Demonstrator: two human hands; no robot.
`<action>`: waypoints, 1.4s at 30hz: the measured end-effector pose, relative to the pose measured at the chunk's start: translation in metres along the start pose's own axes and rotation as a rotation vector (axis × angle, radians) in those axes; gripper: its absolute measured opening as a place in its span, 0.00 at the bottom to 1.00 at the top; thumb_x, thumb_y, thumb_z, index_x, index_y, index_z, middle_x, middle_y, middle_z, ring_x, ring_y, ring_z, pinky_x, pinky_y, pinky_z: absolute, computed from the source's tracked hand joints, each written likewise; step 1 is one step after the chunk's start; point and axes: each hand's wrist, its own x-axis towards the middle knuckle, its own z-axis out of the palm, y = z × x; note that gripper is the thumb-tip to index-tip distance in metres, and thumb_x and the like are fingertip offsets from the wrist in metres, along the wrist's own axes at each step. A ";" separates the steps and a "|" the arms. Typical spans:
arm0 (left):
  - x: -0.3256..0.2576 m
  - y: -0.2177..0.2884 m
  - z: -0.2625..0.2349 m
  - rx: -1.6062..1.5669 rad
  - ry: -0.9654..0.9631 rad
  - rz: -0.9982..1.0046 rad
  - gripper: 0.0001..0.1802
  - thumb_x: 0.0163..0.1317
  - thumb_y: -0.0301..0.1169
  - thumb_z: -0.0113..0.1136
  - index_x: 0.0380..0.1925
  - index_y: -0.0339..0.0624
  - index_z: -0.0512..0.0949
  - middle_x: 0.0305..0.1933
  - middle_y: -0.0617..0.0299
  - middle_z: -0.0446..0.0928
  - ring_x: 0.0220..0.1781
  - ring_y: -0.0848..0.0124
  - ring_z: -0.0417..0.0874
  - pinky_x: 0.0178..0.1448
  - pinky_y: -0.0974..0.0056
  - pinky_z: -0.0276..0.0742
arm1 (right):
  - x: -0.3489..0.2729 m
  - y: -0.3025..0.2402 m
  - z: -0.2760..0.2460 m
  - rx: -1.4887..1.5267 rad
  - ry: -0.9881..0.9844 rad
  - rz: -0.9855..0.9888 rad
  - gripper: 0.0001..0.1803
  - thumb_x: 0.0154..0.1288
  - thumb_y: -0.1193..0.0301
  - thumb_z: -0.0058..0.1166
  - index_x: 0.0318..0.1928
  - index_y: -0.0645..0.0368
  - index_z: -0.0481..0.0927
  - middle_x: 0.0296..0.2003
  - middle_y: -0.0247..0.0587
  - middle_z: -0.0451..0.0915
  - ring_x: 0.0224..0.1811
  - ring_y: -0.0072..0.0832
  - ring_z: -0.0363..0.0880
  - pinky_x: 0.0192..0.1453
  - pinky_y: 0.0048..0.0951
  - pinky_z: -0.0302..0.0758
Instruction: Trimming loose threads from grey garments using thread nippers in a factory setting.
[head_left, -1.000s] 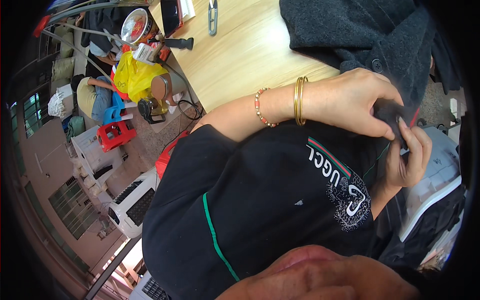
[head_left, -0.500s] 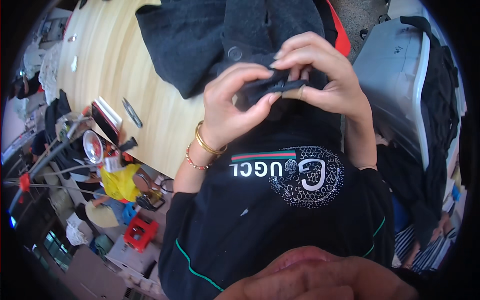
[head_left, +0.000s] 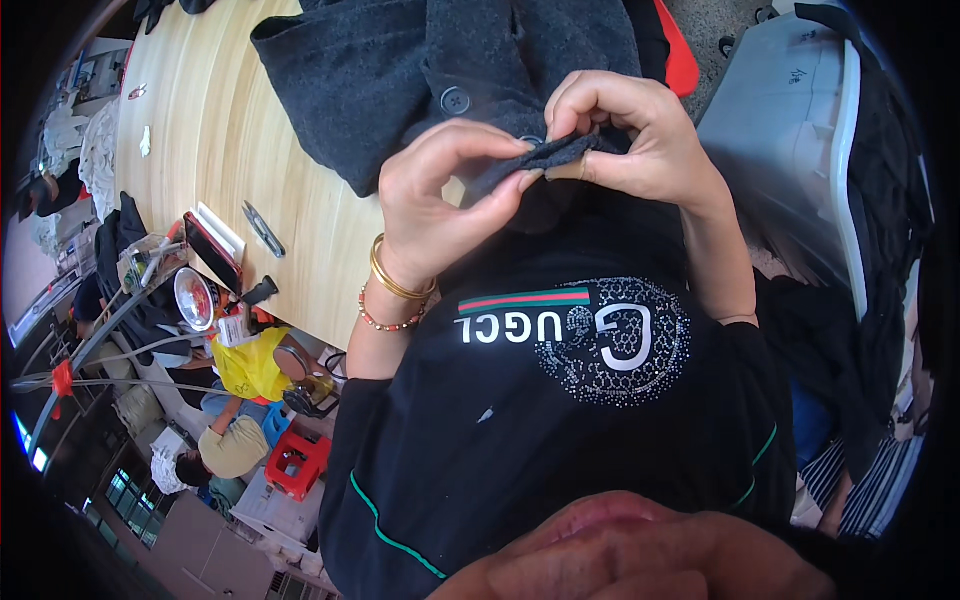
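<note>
A dark charcoal coat (head_left: 345,95) of thick cloth lies over the table edge, with a round dark button (head_left: 455,100) showing on it. My left hand (head_left: 445,195) pinches a folded edge of the coat between thumb and fingers. Opposite it, my right hand (head_left: 650,135) is closed on the same edge, and a tan band wraps its thumb. Part of a second button (head_left: 530,142) shows between the fingertips. Whether a needle or thread is in my right fingers is too small to make out.
On the pale wooden table (head_left: 200,110) lie thread snips (head_left: 263,228) and a dark red phone-like case (head_left: 212,250). A clear round tub (head_left: 194,298) stands by the table's edge. To the right is a large grey plastic bin (head_left: 780,140) with black cloth over its rim. Another person (head_left: 235,445) sits lower left near a red stool (head_left: 297,465).
Both hands have shifted a little to the left with the coat edge between them. The folded cloth is turned so that part of a button now shows at the fingertips.
</note>
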 end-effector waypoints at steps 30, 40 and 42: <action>0.061 -0.070 -0.073 0.859 0.135 -0.330 0.38 0.60 0.54 0.63 0.62 0.41 0.70 0.54 0.43 0.77 0.55 0.51 0.81 0.55 0.55 0.77 | -0.070 0.020 -0.026 -0.435 -0.076 0.334 0.16 0.53 0.65 0.68 0.38 0.63 0.86 0.31 0.41 0.80 0.36 0.34 0.79 0.42 0.31 0.74; 0.079 -0.122 -0.094 0.446 0.217 -0.266 0.22 0.60 0.39 0.69 0.47 0.35 0.78 0.36 0.61 0.82 0.37 0.74 0.81 0.42 0.70 0.76 | -0.073 0.047 -0.024 -0.519 0.044 0.296 0.11 0.65 0.73 0.55 0.46 0.62 0.82 0.37 0.42 0.83 0.40 0.31 0.84 0.46 0.29 0.78; 0.081 -0.133 -0.098 0.026 0.365 -0.281 0.13 0.61 0.29 0.69 0.43 0.36 0.79 0.36 0.70 0.80 0.34 0.84 0.73 0.37 0.79 0.68 | -0.074 0.049 -0.025 -0.494 0.031 0.350 0.12 0.68 0.72 0.52 0.48 0.64 0.81 0.39 0.43 0.83 0.42 0.32 0.84 0.48 0.29 0.78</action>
